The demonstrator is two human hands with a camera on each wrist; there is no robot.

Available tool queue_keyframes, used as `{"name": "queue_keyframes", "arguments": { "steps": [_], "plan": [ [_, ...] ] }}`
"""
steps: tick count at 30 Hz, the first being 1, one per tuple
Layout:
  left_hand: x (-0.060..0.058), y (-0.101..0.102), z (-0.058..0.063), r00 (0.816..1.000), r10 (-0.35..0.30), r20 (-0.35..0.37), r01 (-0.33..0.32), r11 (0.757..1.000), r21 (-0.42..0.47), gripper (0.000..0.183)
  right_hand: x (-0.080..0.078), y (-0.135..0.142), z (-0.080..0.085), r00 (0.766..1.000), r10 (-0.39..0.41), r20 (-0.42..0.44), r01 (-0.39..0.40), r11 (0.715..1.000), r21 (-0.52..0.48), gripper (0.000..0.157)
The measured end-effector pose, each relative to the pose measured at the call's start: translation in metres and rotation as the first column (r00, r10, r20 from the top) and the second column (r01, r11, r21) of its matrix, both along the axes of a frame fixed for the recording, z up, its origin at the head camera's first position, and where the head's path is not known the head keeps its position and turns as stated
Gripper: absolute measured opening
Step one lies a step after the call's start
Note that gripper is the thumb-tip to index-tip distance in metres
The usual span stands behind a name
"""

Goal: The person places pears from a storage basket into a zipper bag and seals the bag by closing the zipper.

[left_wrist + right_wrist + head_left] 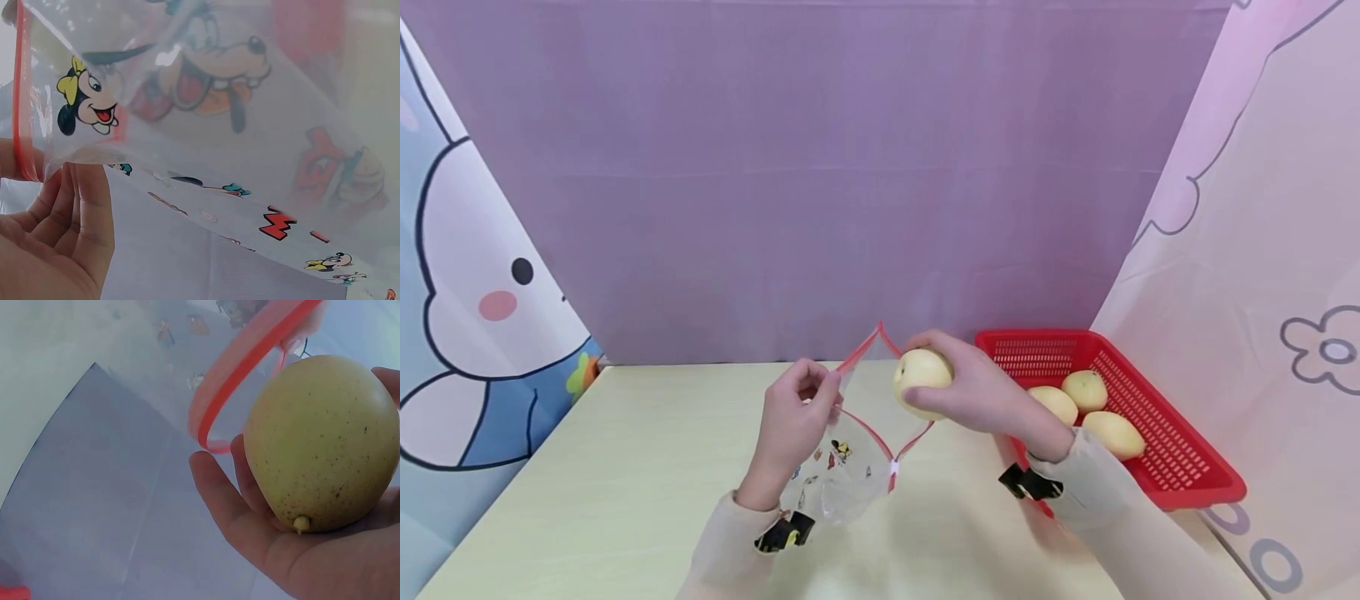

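A clear zip bag [850,475] with a red zip edge and cartoon prints hangs from my left hand [797,417]. Thumb and fingers pinch the rim at its left side, and the mouth gapes in a diamond shape. In the left wrist view the printed plastic [212,81] fills most of the picture above my fingers. My right hand [966,379] grips a pale yellow pear [922,383] at the right side of the bag's mouth. Seen from the right wrist, the speckled pear [325,444] shows its short stem, close beside the red zip edge [244,369].
A red plastic basket [1195,450] stands on the right of the pale table [647,467], partly behind my right forearm. Several more pears [1112,433] lie in it. A purple cloth [820,183] hangs behind the table, with printed cloth panels on both sides.
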State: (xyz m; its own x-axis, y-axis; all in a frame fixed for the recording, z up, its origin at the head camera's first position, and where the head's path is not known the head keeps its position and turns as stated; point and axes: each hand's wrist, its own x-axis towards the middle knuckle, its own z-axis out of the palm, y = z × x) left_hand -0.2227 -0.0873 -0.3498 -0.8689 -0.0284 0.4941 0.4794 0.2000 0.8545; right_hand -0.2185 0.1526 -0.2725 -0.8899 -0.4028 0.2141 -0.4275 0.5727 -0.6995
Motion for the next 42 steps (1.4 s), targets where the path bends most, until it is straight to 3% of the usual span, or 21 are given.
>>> {"name": "queue_keyframes", "arguments": {
  "steps": [18, 28, 37, 42],
  "plan": [
    [0.001, 0.000, 0.001, 1.000, -0.010, -0.002, 0.010, 1.000, -0.008, 0.014, -0.002, -0.012, -0.008, 0.999, -0.026, -0.041, 0.028, 0.998, 0.058, 0.050],
    [0.002, -0.002, 0.004, 1.000, 0.003, -0.009, -0.002, 1.000, 0.031, 0.013, -0.003, -0.011, -0.011, 0.998, -0.034, -0.050, 0.038, 0.996, 0.085, 0.068],
    [0.003, -0.005, 0.008, 0.999, 0.012, -0.052, -0.007, 0.997, 0.082, 0.015, -0.009, -0.006, -0.010, 0.987, 0.019, -0.157, -0.013, 0.999, 0.036, 0.036],
    [0.003, -0.008, 0.009, 0.999, 0.035, -0.034, -0.031, 0.995, 0.095, 0.016, -0.010, -0.006, -0.011, 0.979, 0.065, -0.195, -0.057, 0.997, 0.050, 0.032]
  ]
}}
